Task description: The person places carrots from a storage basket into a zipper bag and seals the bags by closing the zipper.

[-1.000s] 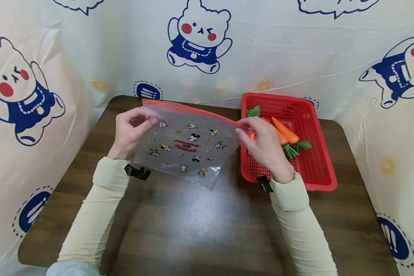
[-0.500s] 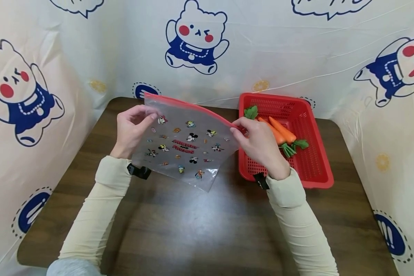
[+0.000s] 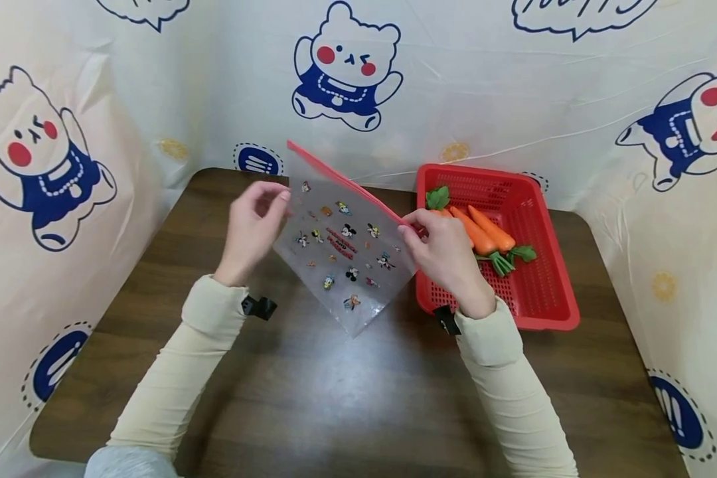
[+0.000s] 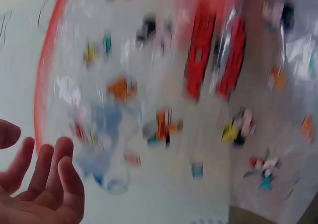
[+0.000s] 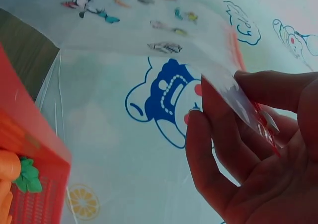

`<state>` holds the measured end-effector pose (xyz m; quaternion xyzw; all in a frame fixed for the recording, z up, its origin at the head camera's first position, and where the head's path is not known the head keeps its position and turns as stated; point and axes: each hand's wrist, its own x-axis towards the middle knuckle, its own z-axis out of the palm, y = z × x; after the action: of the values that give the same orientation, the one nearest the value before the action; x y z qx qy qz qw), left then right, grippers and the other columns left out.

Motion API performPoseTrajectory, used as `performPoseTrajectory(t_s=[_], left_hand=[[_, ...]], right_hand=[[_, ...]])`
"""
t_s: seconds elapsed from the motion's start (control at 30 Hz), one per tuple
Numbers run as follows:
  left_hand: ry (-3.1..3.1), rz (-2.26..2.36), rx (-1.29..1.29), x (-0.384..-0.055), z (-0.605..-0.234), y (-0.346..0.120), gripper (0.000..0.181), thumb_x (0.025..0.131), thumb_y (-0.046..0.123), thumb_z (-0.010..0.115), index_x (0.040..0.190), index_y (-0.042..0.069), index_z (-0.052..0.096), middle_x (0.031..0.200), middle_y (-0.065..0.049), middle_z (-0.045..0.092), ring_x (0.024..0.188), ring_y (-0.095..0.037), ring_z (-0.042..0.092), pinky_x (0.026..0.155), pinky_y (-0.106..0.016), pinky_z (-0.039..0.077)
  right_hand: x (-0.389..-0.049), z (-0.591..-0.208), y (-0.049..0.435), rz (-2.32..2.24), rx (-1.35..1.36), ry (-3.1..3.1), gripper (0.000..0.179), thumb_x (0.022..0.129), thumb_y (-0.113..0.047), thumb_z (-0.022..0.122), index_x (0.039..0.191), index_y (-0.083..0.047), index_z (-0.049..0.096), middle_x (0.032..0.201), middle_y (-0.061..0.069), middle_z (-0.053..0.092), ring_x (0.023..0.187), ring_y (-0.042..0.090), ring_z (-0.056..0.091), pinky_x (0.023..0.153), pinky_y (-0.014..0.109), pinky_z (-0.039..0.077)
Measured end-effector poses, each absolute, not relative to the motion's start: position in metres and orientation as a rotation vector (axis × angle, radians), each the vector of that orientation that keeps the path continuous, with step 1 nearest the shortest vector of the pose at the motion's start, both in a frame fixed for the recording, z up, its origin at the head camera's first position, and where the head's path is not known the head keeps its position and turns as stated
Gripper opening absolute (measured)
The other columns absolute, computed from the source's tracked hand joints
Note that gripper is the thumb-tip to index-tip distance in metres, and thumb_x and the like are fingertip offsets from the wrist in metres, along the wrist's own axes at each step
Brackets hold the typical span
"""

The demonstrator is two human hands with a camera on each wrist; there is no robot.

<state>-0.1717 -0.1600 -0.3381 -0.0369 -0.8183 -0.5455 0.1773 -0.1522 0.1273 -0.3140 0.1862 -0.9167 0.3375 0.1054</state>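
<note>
A clear zip bag (image 3: 340,245) with small cartoon prints and a red zip strip (image 3: 346,182) hangs slanted over the table, one bottom corner pointing down. My right hand (image 3: 448,252) pinches it at the right end of the strip; in the right wrist view the thumb and fingers (image 5: 258,119) close on that corner. Beside the bag's left edge is my left hand (image 3: 255,229), thumb and fingers bent. The left wrist view shows a gap between that thumb and the fingertips (image 4: 64,149), with the bag (image 4: 134,90) beyond them.
At the right on the brown table (image 3: 311,405) stands a red plastic basket (image 3: 550,285). Several orange carrots (image 3: 492,229) with green tops lie in it, partly behind my right hand. A white printed curtain (image 3: 227,79) surrounds the table on the far side and both flanks.
The bag's left end has swung up and to the right, so the strip slopes more steeply. My left hand has moved right and let go of the bag; the right hand keeps its grip.
</note>
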Motion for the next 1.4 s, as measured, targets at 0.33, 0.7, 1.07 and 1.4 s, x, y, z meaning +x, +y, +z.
performPoseTrajectory(t_s=[0.33,0.7,1.07,1.4], left_hand=[[-2.557,-1.763,-0.319,-0.163,-0.335,-0.107,0.043,0.1,0.04,0.048,0.108,0.0,0.062,0.097,-0.018,0.067,0.081,-0.032,0.069,0.072,-0.037,0.059],[-2.642,-1.917,-0.17,-0.164,-0.334,-0.107,0.035,0.096,0.036,0.058,0.106,0.004,0.065,0.096,-0.018,0.07,0.075,-0.025,0.071,0.07,-0.038,0.059],[-2.586,-2.198,-0.159,-0.165,-0.34,-0.109,0.028,0.099,0.023,0.055,0.113,-0.001,0.062,0.102,-0.018,0.064,0.083,-0.02,0.07,0.07,-0.036,0.059],[-2.518,-2.287,-0.132,-0.159,-0.343,-0.115,0.029,0.099,0.021,0.054,0.114,-0.002,0.064,0.097,-0.011,0.064,0.087,-0.023,0.065,0.075,-0.033,0.059]], right_hand=[[-0.14,-0.323,0.103,1.075,0.597,-2.614,0.013,0.092,-0.016,0.065,0.098,-0.005,0.068,0.083,0.009,0.072,0.061,0.017,0.059,0.052,0.026,0.046],[-0.126,-0.335,0.081,1.102,0.742,-2.616,0.011,0.092,-0.013,0.063,0.1,-0.004,0.065,0.086,0.008,0.071,0.068,0.015,0.06,0.061,0.026,0.051],[-0.126,-0.342,0.073,1.204,0.776,-2.686,0.012,0.093,-0.012,0.061,0.103,-0.006,0.063,0.093,0.005,0.07,0.072,0.013,0.059,0.062,0.024,0.052],[-0.135,-0.334,0.08,1.85,0.64,-2.841,0.031,0.097,-0.03,0.058,0.117,-0.007,0.056,0.112,0.009,0.065,0.096,0.022,0.069,0.08,0.038,0.058]])
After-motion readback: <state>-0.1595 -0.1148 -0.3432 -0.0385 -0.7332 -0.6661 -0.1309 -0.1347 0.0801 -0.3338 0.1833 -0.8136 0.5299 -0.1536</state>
